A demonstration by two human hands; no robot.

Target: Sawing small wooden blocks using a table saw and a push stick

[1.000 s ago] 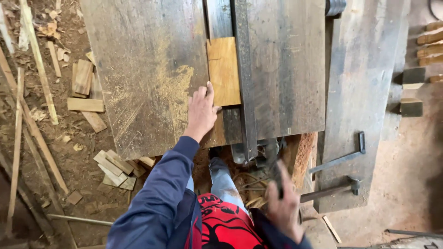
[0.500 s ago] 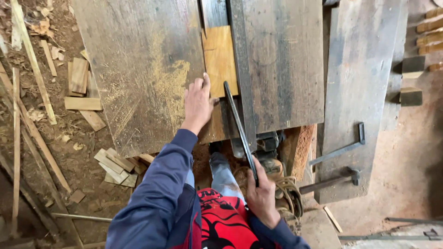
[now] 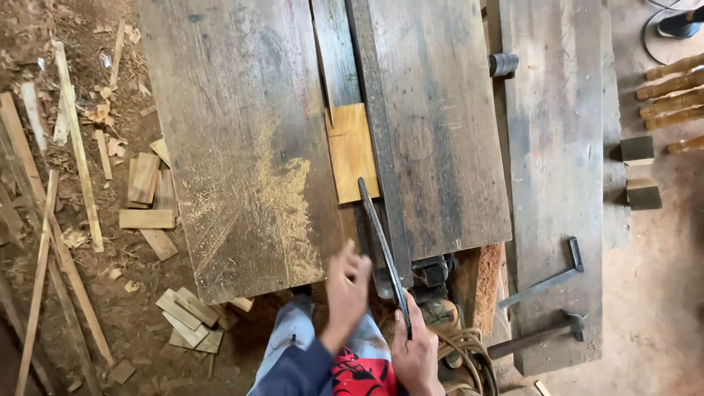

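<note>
right hand (image 3: 416, 350) fingers clamped on handsaw (image 3: 381, 242) handle end | left hand (image 3: 347, 287) blurred, fingers' state unclear | blade looks thin, whippy, sharp-toothed: grip handle | over wood block (image 3: 352, 152) on bench (image 3: 242, 147)

The light is soft, even daylight, and nothing is very bright or very dark. Shadows are weak; a darker area lies under the near edge of the table (image 3: 242, 147). There is no strong glare. The left hand (image 3: 347, 282) is blurred, probably from movement, while the right hand (image 3: 416, 352) is sharper. The floor (image 3: 645, 293) at the right looks slightly pale.
</note>
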